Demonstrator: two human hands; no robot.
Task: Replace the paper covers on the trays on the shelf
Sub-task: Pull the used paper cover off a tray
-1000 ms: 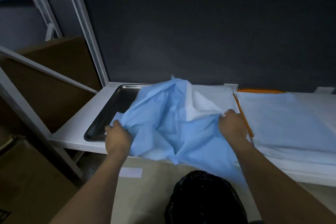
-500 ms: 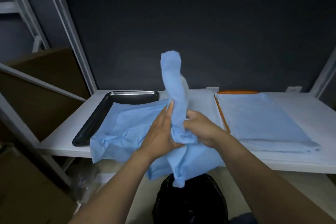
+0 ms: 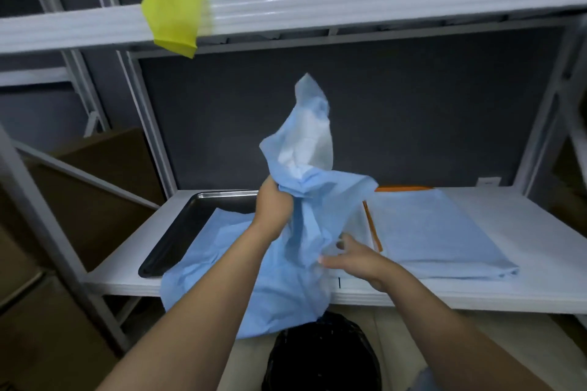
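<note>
The left hand [image 3: 273, 204] squeezes the blue paper cover [image 3: 290, 279] in a bunch, up above the shelf [image 3: 540, 225]. The paper hangs down over the shelf's front edge, with one part lying on the metal tray [image 3: 178, 232] at the left end. The right hand [image 3: 355, 259] is lower, fingers loose, touching the paper's side.

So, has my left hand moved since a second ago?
Yes. The left hand, gripping the blue paper cover, has risen from the shelf's front edge to level with the metal tray's back rim.
</note>
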